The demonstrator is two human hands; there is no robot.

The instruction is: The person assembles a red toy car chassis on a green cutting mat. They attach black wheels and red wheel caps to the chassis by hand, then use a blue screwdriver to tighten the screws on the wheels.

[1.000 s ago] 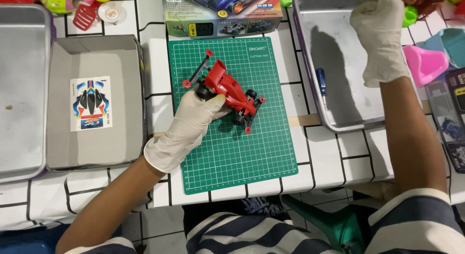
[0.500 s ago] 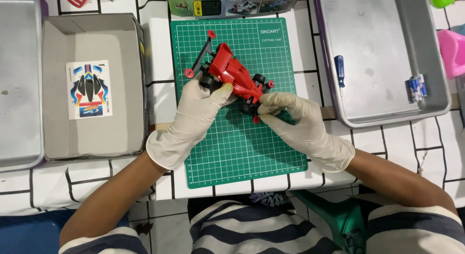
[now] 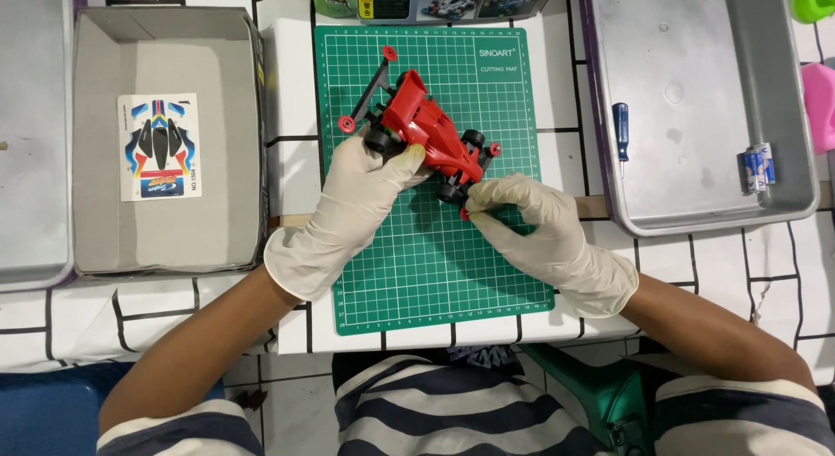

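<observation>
While both gloved hands work over green cutting mat [image 3: 417, 264], red toy race car [image 3: 426, 130] sits tilted between them. Left hand [image 3: 352, 212] fingers [image 3: 396, 160] clamped on car's side by black wheel. Right hand [image 3: 544, 234] fingers [image 3: 487, 195] pinched at car's lower end. Surface: white cloth with black grid lines [image 3: 78, 321]. Left of fingers: grey cardboard box [image 3: 96, 56] holding sticker sheet [image 3: 159, 147]. Right of fingers: metal tray [image 3: 696, 38] with blue screwdriver [image 3: 620, 134], batteries [image 3: 758, 167]. Beyond fingers, at mat's far edge: printed kit box [image 3: 435, 2].
</observation>
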